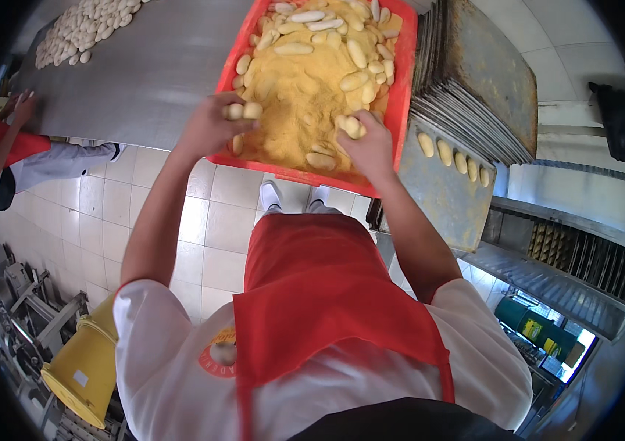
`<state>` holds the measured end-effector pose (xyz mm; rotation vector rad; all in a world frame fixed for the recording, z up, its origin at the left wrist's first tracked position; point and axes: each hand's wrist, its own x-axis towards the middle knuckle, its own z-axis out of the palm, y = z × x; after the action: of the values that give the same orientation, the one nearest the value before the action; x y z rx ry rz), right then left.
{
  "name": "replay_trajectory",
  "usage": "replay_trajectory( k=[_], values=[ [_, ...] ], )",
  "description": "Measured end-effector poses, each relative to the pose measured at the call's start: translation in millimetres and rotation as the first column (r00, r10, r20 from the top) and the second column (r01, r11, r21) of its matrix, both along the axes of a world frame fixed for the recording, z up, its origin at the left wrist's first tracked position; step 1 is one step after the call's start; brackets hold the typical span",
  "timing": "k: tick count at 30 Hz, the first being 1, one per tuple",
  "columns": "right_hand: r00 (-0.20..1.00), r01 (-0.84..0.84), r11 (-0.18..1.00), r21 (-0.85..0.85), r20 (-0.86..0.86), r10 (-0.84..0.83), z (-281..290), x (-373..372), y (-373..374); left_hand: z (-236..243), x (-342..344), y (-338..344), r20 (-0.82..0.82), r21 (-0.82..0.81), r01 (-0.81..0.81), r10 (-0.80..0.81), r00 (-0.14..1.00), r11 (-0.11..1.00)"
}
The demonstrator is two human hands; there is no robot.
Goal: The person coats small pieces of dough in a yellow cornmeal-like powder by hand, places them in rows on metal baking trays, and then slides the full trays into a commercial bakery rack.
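Observation:
A red tray (405, 95) holds a heap of yellow crumb-like meal (290, 95) with several elongated dough pieces (294, 48) lying on it, mostly toward the far end and right side. Over the tray's near left part, my left hand (212, 126) is closed around dough pieces (243, 111) whose pale ends stick out past the fingers. Across from it, near the right wall, my right hand (371, 147) grips dough pieces (352, 127) dusted with yellow. How many each hand holds is partly hidden by the fingers.
Right of the red tray, a metal baking sheet (437, 198) carries a row of several dough pieces (445, 153). Beyond it leans a stack of worn metal sheets (485, 73). A steel table (132, 73) at left bears a dough pile (81, 33); another person's hand (24, 110) rests by its edge.

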<state>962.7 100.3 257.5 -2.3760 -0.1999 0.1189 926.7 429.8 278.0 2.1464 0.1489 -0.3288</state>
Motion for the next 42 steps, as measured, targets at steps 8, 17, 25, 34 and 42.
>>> replay_trajectory(
  k=[8,17,25,34,42],
  values=[
    [0.907,-0.418,0.89,-0.183,-0.03,0.42,-23.1,12.0,14.7,4.2,-64.2,-72.1,-0.19,-0.872,-0.393,0.539,0.821,0.292],
    [0.973,-0.224,0.895,0.386,0.03,0.23,29.5,8.5,-204.3,-8.3,-77.9,-297.9,-0.024,-0.684,-0.362,0.477,0.879,0.633],
    [0.985,-0.095,0.993,-0.066,-0.148,0.085,-25.8,-24.1,-364.8,-45.6,-32.7,-469.5,0.281,0.182,-0.117,0.063,0.958,0.976],
    [0.984,0.037,0.971,0.235,-0.176,0.005,-15.3,-39.4,-485.1,-14.4,-24.1,-546.0,-0.012,-0.368,-0.019,0.016,1.0,0.93],
    [0.989,0.147,0.987,0.065,-0.039,-0.145,-31.1,-61.1,-527.2,-38.9,-8.1,-625.0,0.329,0.54,0.104,-0.323,0.887,0.835]
  ],
)
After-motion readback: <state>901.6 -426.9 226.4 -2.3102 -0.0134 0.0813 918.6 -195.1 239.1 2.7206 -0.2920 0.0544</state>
